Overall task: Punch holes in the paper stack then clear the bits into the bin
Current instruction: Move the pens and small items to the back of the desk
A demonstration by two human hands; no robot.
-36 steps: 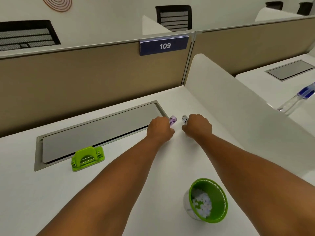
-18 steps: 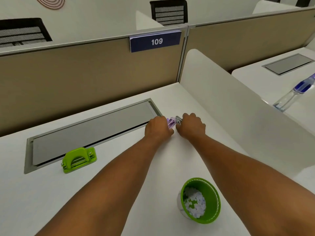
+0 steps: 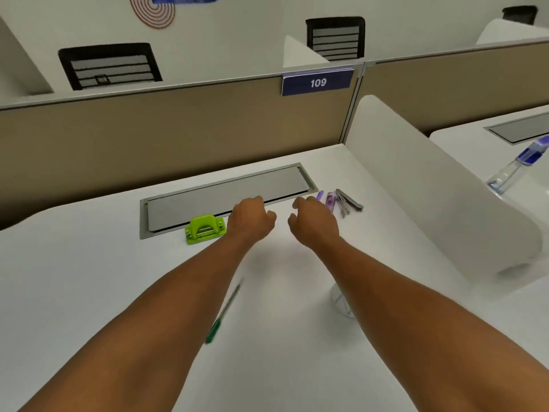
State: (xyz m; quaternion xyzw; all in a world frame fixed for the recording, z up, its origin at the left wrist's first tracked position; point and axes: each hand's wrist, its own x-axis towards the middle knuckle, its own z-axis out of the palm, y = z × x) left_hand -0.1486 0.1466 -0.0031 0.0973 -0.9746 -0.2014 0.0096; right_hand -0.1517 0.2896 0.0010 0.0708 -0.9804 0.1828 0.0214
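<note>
2 bare hands (image 3: 252,217) (image 3: 315,223), glossy green punch (image 3: 205,229)

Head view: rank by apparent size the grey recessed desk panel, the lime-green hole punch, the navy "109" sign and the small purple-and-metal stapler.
1. Grey recessed desk panel
2. Navy "109" sign, though it sits farther away
3. Lime-green hole punch
4. Purple-and-metal stapler

one hole punch (image 3: 205,228), two hands (image 3: 252,218), one bottle (image 3: 518,165)
</note>
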